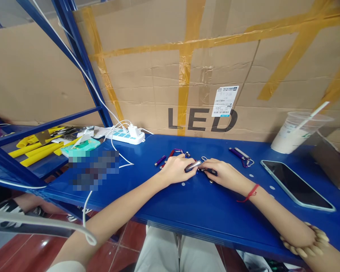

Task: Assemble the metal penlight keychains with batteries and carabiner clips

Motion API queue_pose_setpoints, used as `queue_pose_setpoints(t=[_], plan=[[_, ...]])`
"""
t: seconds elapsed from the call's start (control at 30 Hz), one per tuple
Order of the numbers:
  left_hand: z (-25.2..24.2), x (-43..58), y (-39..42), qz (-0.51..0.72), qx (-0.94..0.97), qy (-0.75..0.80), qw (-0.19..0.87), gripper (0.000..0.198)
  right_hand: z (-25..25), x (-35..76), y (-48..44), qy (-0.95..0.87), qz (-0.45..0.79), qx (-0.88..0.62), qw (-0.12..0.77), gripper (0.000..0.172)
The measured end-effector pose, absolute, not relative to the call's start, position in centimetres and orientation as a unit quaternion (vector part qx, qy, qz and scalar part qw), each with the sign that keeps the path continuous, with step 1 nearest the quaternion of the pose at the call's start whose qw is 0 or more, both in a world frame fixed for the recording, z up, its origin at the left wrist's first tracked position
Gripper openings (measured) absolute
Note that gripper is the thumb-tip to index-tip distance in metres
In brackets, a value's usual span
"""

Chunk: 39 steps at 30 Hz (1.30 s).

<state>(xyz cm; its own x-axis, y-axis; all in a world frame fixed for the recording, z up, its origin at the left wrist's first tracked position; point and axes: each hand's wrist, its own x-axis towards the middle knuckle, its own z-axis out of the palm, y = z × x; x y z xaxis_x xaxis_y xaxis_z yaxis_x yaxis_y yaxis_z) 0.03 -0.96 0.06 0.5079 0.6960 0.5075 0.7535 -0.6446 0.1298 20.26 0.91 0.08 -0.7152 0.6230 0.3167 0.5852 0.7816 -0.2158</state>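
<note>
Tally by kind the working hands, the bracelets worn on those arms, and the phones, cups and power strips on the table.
Hands: 2 (left hand, right hand)
Bracelets: 2 (red, beaded)
Phone: 1
Cup: 1
Power strip: 1
Total: 7

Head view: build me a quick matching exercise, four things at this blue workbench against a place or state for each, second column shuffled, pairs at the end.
1. Smartphone
2. Power strip
3. Plastic cup
4. Silver-tipped dark tube

A. Has a white straw in it
B. Held in the left hand
C. Lies screen up, screen dark
D. Has a white adapter plugged in

Pairs: 1-C; 2-D; 3-A; 4-B
</note>
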Motion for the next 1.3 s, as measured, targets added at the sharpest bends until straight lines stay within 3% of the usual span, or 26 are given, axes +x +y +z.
queue_pose_setpoints(t=[1.3], plan=[[0.20,-0.34,-0.41,-0.278,-0.845,-0.456,0.022,0.021,0.46,20.04,0.50,-0.892,-0.009,-0.388,0.233,0.020]])
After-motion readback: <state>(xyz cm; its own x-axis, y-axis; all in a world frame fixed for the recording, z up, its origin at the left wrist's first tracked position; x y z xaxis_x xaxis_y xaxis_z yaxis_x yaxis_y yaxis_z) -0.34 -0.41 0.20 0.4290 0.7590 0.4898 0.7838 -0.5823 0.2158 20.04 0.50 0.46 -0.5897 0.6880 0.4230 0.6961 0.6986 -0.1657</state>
